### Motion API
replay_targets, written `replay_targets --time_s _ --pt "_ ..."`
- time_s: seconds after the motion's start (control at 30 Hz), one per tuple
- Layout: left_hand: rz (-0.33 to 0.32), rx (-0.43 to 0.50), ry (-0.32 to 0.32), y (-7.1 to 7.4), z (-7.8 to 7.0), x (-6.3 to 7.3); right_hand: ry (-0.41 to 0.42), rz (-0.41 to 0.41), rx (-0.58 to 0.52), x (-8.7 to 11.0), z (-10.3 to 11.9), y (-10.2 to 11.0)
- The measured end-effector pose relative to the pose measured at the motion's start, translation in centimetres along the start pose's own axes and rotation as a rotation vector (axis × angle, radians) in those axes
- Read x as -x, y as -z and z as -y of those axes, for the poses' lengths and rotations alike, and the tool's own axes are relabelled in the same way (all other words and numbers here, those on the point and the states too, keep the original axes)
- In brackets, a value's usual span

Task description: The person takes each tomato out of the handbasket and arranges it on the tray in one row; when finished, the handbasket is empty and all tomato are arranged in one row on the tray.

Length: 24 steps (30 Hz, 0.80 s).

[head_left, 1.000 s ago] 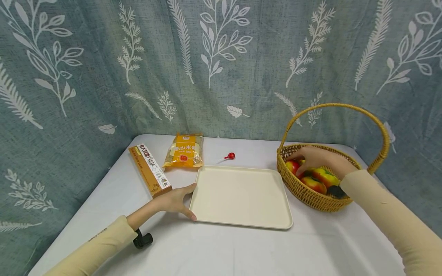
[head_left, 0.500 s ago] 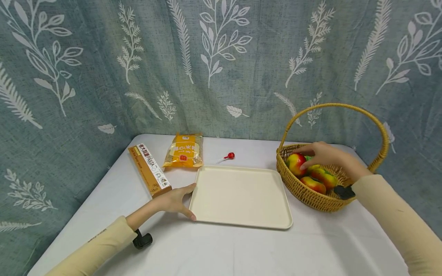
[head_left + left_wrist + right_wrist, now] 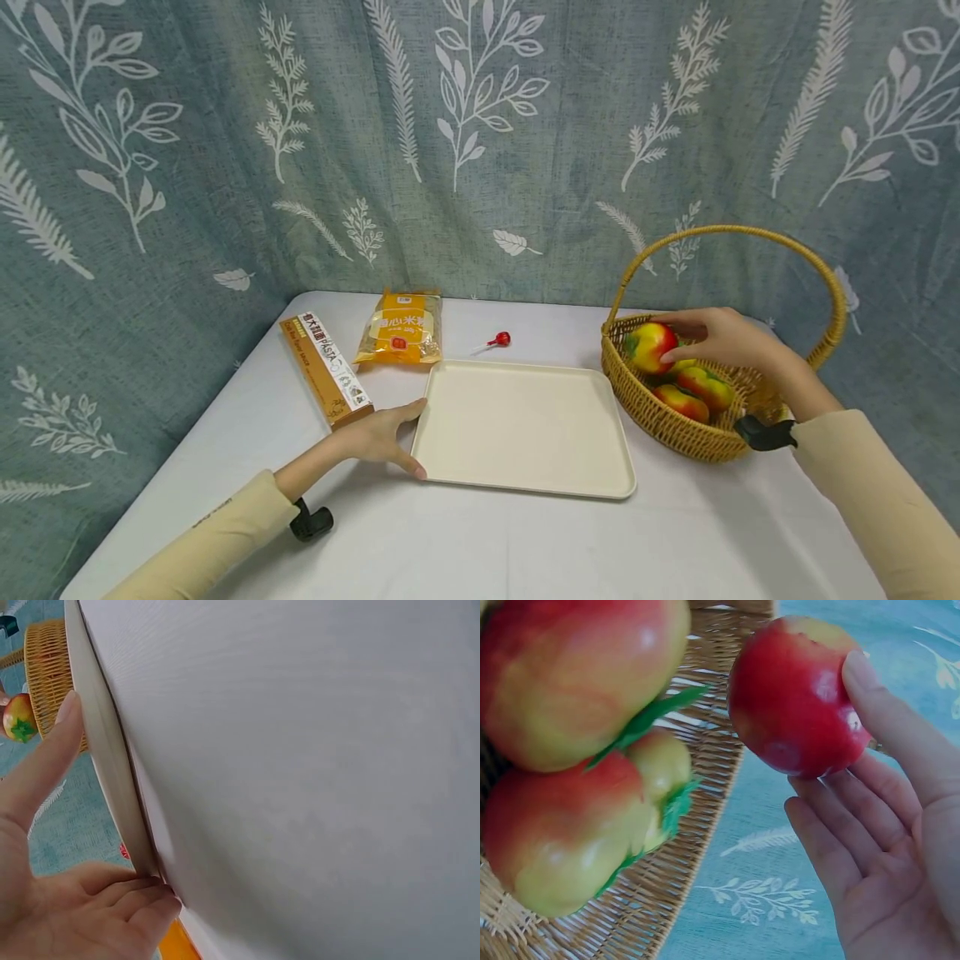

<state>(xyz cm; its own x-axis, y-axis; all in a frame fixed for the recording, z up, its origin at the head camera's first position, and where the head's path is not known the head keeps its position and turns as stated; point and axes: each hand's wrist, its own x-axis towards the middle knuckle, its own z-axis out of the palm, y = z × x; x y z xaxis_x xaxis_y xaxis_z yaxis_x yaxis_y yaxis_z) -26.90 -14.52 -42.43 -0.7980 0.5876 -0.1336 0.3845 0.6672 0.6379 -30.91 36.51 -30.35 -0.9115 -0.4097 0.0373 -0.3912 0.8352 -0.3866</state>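
Tall blue-grey curtain with white leaf print (image 3: 555, 133) behind; below it, a desk under white cloth (image 3: 465, 550). On the desk, right side: woven tan wicker basket with arched handle (image 3: 652, 417), several red-and-yellow fruits (image 3: 705, 383) inside. Centre: cream rectangular shallow tray (image 3: 525, 433). Left: long brown-and-white cardboard pasta box (image 3: 326, 369), then a shiny orange plastic packet (image 3: 401, 329). Hands: left hand (image 3: 386, 435) spread wide, bracing the tray's left edge, nothing gripped; right hand (image 3: 712, 333) pinches one rounded glossy red-and-yellow fruit (image 3: 651, 348) between thumb and fingers, at the basket's left end, near the rim. Smallest: red ball lollipop on white stick (image 3: 502, 338), beyond the tray.

Technique, my judgement: keep thumb and fingers opposed across the fruit's fattest part, since glossy skin may slip; raise it clear of the rim before moving sideways, wrist kept off the handle.

Versus half a second ago: right hand and held fruit slightly higher and rightward, green leaf turned more into view; left hand and tray unchanged.
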Motion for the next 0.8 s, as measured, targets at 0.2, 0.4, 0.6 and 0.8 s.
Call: replay_targets --time_s 0.2,0.4,0.6,0.8 --pt "0.006 -0.004 0.002 0.1 0.1 0.0 -0.043 -0.079 -0.017 1.1 0.8 0.2" --pt "0.01 -0.008 -0.008 0.3 0.0 0.0 -0.039 -0.164 -0.053 2.2 1.7 -0.1" --pt "0.018 -0.006 -0.025 0.5 0.2 0.1 -0.037 -0.247 -0.175 2.5 3.0 -1.9" --pt "0.032 -0.043 -0.018 0.9 0.0 0.1 0.007 -0.306 -0.3 2.3 4.7 -3.7"
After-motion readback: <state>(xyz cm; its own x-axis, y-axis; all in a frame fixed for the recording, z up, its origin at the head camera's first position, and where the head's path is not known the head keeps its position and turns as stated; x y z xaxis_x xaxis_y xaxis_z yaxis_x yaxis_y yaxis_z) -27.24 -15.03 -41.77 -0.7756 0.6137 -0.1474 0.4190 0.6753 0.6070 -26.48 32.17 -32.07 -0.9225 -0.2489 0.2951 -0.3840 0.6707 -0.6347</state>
